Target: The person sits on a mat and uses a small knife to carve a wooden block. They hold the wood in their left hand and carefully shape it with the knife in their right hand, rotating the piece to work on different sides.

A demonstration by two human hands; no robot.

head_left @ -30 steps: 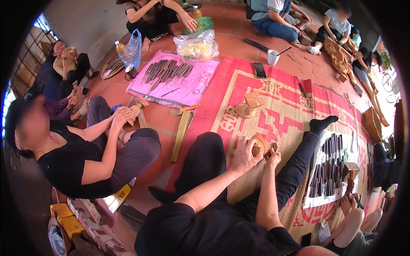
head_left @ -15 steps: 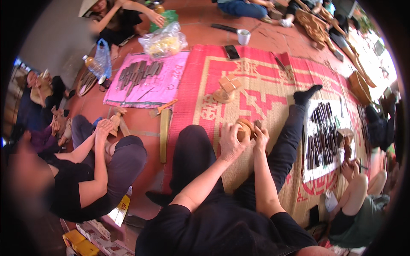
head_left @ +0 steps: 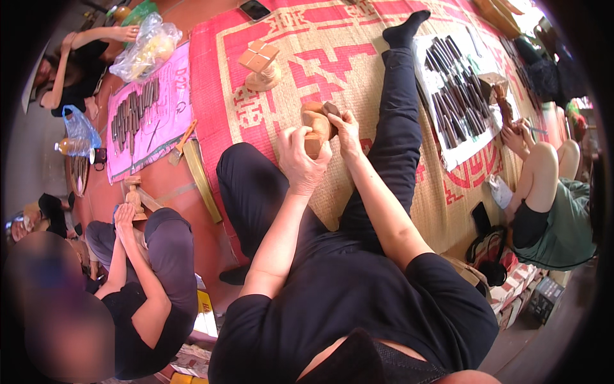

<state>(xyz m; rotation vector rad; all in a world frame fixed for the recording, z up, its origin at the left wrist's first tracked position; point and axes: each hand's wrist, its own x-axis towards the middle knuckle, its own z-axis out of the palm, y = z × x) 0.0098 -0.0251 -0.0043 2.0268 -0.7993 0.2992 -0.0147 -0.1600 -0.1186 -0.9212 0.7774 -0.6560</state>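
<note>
Woven straw matting point(head_left: 348, 54) with red geometric patterns spreads under the legs. Above it, between them, the left hand point(head_left: 302, 153) grips a smooth, bulbous wooden carving point(head_left: 315, 121); the right hand point(head_left: 347, 131) pinches a small dark block point(head_left: 330, 108) at its far right side. Since the earlier frame, the view has tilted nearer, and the carving shows more of its length.

Mat point(head_left: 358, 32) open ahead; outstretched leg point(head_left: 401, 102) bars right, block-topped wooden piece point(head_left: 261, 66) ahead-left; room beneath carving point(head_left: 316, 120) unclear.
</note>
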